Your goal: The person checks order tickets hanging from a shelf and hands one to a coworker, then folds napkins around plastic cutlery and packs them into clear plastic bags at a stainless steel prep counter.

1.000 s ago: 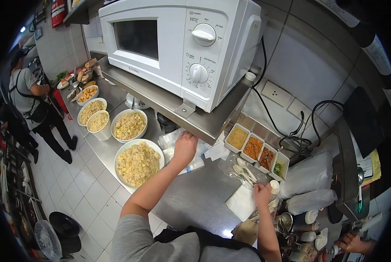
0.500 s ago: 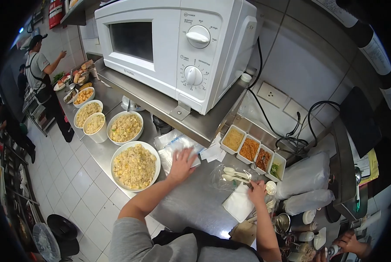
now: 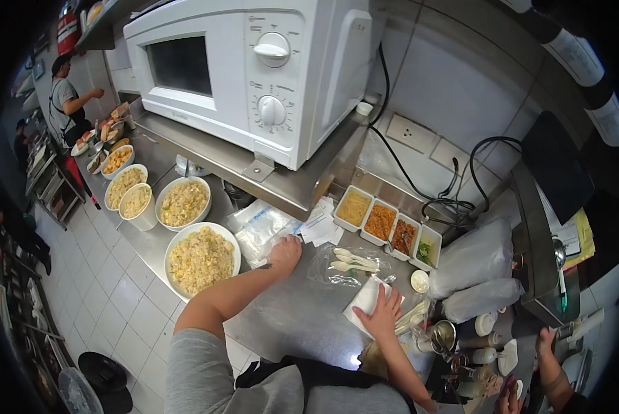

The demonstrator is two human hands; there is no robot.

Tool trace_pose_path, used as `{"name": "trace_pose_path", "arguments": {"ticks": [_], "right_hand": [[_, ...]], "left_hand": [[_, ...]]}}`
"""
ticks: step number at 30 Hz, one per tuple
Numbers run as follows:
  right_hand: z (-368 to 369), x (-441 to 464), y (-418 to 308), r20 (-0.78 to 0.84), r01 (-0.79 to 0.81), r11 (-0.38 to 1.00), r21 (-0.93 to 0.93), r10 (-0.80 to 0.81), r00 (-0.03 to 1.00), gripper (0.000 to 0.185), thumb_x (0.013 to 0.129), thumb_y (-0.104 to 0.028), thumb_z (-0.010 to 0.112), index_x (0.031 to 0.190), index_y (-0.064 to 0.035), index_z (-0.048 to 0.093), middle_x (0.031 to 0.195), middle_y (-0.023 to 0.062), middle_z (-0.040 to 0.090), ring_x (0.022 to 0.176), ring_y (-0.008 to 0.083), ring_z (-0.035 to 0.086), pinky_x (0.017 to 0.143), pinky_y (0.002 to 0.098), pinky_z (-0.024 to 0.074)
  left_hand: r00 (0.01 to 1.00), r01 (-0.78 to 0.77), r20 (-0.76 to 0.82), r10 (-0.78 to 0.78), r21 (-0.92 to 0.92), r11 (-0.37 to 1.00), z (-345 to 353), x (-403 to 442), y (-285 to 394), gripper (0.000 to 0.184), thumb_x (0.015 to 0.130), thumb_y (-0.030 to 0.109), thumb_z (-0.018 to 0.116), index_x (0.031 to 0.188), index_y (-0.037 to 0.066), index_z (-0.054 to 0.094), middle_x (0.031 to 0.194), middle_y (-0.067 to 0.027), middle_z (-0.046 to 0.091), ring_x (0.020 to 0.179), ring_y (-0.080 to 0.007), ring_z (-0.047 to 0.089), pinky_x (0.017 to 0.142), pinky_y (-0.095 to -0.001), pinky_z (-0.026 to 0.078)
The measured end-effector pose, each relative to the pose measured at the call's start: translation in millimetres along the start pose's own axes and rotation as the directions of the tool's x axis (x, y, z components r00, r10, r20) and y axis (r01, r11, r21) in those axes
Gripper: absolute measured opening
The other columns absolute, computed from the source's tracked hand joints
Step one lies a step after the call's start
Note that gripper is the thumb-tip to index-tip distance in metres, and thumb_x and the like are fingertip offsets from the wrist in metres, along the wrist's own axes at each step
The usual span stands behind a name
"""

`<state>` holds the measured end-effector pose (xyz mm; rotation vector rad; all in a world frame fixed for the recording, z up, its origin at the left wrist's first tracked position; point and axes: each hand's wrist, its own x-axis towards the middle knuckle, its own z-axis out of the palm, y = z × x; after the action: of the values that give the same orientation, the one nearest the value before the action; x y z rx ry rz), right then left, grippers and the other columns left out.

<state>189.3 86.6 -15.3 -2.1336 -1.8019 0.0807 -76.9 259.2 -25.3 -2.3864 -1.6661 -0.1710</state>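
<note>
On the counter (image 3: 292, 317), napkins (image 3: 366, 297) slant lengthwise up-right under the right hand (image 3: 386, 317).

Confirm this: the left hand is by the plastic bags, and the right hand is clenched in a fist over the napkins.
Not quite: the right hand is not clenched; the head view shows it open, fingers spread, over the napkins. The left hand is by the plastic bags, as you say.

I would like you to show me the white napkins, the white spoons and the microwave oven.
White napkins (image 3: 363, 298): head view, on the uncovered left part.
White spoons (image 3: 355, 260): head view, middle of the bunch.
Microwave oven (image 3: 231, 81): head view, front, between window and dials.
</note>
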Motion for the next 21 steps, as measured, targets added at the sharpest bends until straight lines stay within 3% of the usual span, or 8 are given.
{"name": "trace_pose_path", "arguments": {"ticks": [7,10,13,15,16,19,20,21], "right_hand": [[7,-9,-23,0.109,0.105,0.995,0.005,-0.105,0.989,0.076,0.075,-0.058,0.061,0.133,-0.0119,0.042,0.141,0.0234,0.022,0.130,0.0467,0.017,0.099,0.0633,0.0199],[15,3,-16,-0.061,-0.024,0.995,0.098,0.030,0.998,0.067,0.076,-0.047,0.064,0.127,-0.0076,0.046,0.137,0.0227,0.026,0.126,0.0433,0.025,0.096,0.0595,0.0262],[9,9,-1,-0.102,-0.140,0.981,0.136,0.154,0.983,0.060,0.075,-0.035,0.068,0.122,-0.0049,0.047,0.134,0.0218,0.031,0.122,0.0412,0.030,0.095,0.0557,0.0294],[7,8,6,-0.068,-0.134,0.982,0.132,0.144,0.987,0.056,0.075,-0.028,0.068,0.122,-0.0050,0.047,0.133,0.0206,0.033,0.122,0.0404,0.031,0.095,0.0538,0.0303],[5,10,5,-0.143,-0.057,0.988,0.142,0.078,0.987,0.052,0.075,-0.023,0.067,0.121,-0.0045,0.048,0.131,0.0198,0.036,0.119,0.0393,0.034,0.094,0.0518,0.0321],[-3,35,5,-0.291,0.174,0.965,0.196,-0.112,0.950,0.040,0.076,-0.011,0.062,0.115,-0.0030,0.053,0.121,0.0176,0.047,0.110,0.0362,0.045,0.090,0.0465,0.0382],[2,49,12,-0.295,0.242,0.938,0.249,-0.165,0.941,0.036,0.077,-0.008,0.060,0.113,-0.0027,0.055,0.116,0.0170,0.051,0.106,0.0353,0.049,0.087,0.0453,0.0406],[7,62,19,-0.304,0.307,0.903,0.300,-0.215,0.928,0.033,0.077,-0.005,0.058,0.110,-0.0023,0.057,0.111,0.0163,0.055,0.101,0.0343,0.053,0.085,0.0442,0.0430]], "left_hand": [[0.998,0.024,0.056,-0.010,-0.249,0.968,-10,27,36,0.018,0.079,0.006,0.055,0.096,-0.002,0.057,0.100,-0.0174,0.056,0.088,-0.0271,0.061,0.070,-0.0327,0.055],[0.997,0.035,0.074,-0.011,-0.336,0.941,-19,26,30,0.021,0.078,0.004,0.054,0.098,-0.003,0.056,0.100,-0.0193,0.055,0.096,-0.0297,0.058,0.078,-0.0353,0.052],[0.998,0.019,-0.042,-0.044,-0.473,0.881,-39,15,37,0.023,0.079,0.004,0.052,0.100,-0.006,0.056,0.108,-0.0207,0.052,0.102,-0.0322,0.055,0.085,-0.0379,0.049],[0.975,-0.199,-0.203,0.091,-0.618,0.761,-32,4,53,0.034,0.083,0.011,0.052,0.113,-0.005,0.051,0.122,-0.0209,0.045,0.112,-0.0343,0.049,0.093,-0.0414,0.043],[0.947,-0.307,-0.289,0.143,-0.670,0.676,-29,-3,63,0.039,0.085,0.015,0.052,0.120,-0.004,0.048,0.129,-0.0210,0.042,0.117,-0.0354,0.046,0.097,-0.0431,0.040],[0.957,-0.289,-0.173,0.234,-0.484,0.826,-29,-29,86,0.056,0.090,0.031,0.048,0.138,0.006,0.033,0.147,-0.0158,0.023,0.132,-0.0350,0.028,0.107,-0.0492,0.024],[0.972,-0.226,-0.052,0.230,-0.487,0.844,-17,-31,83,0.063,0.092,0.043,0.043,0.145,0.016,0.021,0.151,-0.0109,0.013,0.138,-0.0329,0.015,0.110,-0.0526,0.014],[0.965,-0.255,-0.074,0.250,-0.473,0.843,-6,-31,79,0.063,0.091,0.042,0.043,0.144,0.015,0.022,0.151,-0.0116,0.015,0.138,-0.0334,0.017,0.109,-0.0528,0.016]]}}
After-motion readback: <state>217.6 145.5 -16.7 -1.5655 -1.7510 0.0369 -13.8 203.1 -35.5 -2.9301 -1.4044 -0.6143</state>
